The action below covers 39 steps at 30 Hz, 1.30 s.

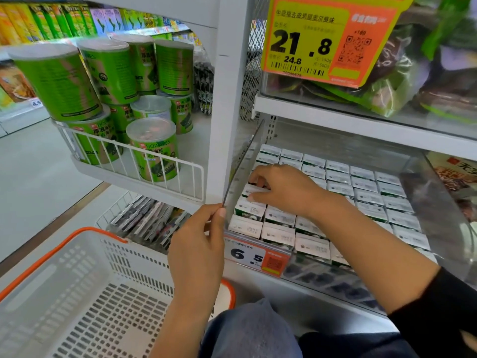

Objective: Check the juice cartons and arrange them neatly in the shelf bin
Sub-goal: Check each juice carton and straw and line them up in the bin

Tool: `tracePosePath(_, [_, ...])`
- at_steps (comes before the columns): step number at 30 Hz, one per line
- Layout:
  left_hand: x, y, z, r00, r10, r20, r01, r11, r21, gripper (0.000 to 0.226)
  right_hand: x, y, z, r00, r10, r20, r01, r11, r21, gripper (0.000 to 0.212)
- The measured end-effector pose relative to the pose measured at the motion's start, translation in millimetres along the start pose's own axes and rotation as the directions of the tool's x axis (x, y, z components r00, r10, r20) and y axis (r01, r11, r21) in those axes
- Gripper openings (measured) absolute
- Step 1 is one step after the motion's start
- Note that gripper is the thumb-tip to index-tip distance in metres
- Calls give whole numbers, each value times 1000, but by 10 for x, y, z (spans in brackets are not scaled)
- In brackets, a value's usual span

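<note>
Nearest of all is the person's knee in blue denim, low in the view, with a white shopping basket with an orange rim just to its left, below the left hand.

Up and left of the left hand, a white wire-fronted shelf holds green seaweed canisters, stacked two high, some tilted. Directly left of that hand, lower down, dark snack packets stand in a wire rack.

The left hand pinches the front lower corner of a clear plastic divider between thumb and curled fingers; the divider rises from the hand along the left side of the bin. Just right of this hand, on the shelf edge, sits a price tag reading 6.5.

The shelf bin, a clear-walled tray, lies to the right of the divider and is packed with juice cartons in tidy rows, white tops upward. The right hand reaches into the bin's left side, beside the divider, fingers curled down over a carton in the leftmost column, thumb against its near edge; whether the carton is lifted I cannot tell. The arm runs back to a black sleeve.

Above the right hand hangs a yellow and orange price sign marked 21.8, in front of bagged goods on the upper shelf.
</note>
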<state>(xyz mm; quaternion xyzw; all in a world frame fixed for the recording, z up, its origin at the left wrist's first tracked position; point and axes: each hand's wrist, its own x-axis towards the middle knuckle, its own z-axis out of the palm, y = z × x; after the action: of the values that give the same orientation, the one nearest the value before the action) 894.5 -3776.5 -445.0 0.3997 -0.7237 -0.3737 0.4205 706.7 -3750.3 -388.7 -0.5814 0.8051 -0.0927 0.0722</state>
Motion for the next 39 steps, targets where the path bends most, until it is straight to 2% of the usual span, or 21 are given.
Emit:
tracePosePath(3, [-4, 1, 3, 1000, 3, -5, -3, 1000, -1, 19, 48, -58, 19, 1000, -14, -17, 13, 998, -60, 35])
tracePosePath(7, [-2, -12, 10, 1000, 1, 1, 0, 1000, -15, 18, 145, -127, 54, 999, -38, 14, 40, 974, -225, 28])
tracePosePath(9, [-3, -8, 10, 1000, 2, -2, -2, 1000, -15, 18, 172, -133, 33, 999, -45, 11, 46, 975, -215, 30])
tracePosePath(14, [-7, 7, 12, 1000, 0, 5, 0, 1000, 3, 15, 69, -73, 30, 993, -45, -106, 45, 999, -7, 23])
tracePosePath(17, [-7, 8, 12, 1000, 18, 4, -18, 999, 32, 16, -73, -80, -21, 953, -21, -303, 62, 990, 128, 27])
tracePosePath(18, [-2, 6, 15, 1000, 20, 8, -20, 999, 46, 17, -142, -85, -53, 921, 27, -389, 73, 968, 239, 29])
tracePosePath(20, [18, -4, 11, 1000, 17, 26, -19, 998, 53, 16, -310, -80, -103, 825, 173, -538, 139, 860, 491, 31])
tracePosePath(23, [44, 14, -27, 998, 1, 70, 0, 1000, -7, 13, -605, -29, -136, 682, 323, -656, 277, 715, 641, 28])
tracePosePath(25, [37, 111, -69, 999, -16, 41, 22, 990, -136, 15, -793, 45, -146, 657, 373, -655, 301, 667, 682, 25])
tracePosePath(28, [5, 369, -62, 997, 57, -55, -70, 956, -285, 18, -1059, 173, -117, 687, 435, -582, 277, 584, 763, 26])
tracePosePath(30, [-31, 550, 38, 992, 128, 11, -118, 943, -310, 17, -1217, 245, -73, 701, 482, -526, 251, 524, 814, 25])
tracePosePath(32, [-72, 724, 207, 967, 161, 198, -95, 946, -309, 18, -1346, 310, -57, 705, 532, -469, 244, 439, 865, 21])
tracePosePath(34, [-110, 861, 418, 876, 138, 462, -11, 964, -267, 26, -1438, 388, -71, 712, 576, -401, 236, 342, 909, 17])
tracePosePath(36, [-136, 939, 610, 766, 89, 637, 60, 976, -210, 33, -1513, 460, -105, 724, 604, -334, 232, 242, 942, 17])
tracePosePath(37, [-140, 964, 681, 741, 80, 667, 90, 972, -217, 33, -1547, 492, -126, 729, 612, -308, 241, 192, 951, 20])
tracePosePath(39, [-154, 976, 776, 740, 92, 666, 150, 943, -298, 26, -1596, 540, -164, 736, 622, -268, 258, 108, 960, 26])
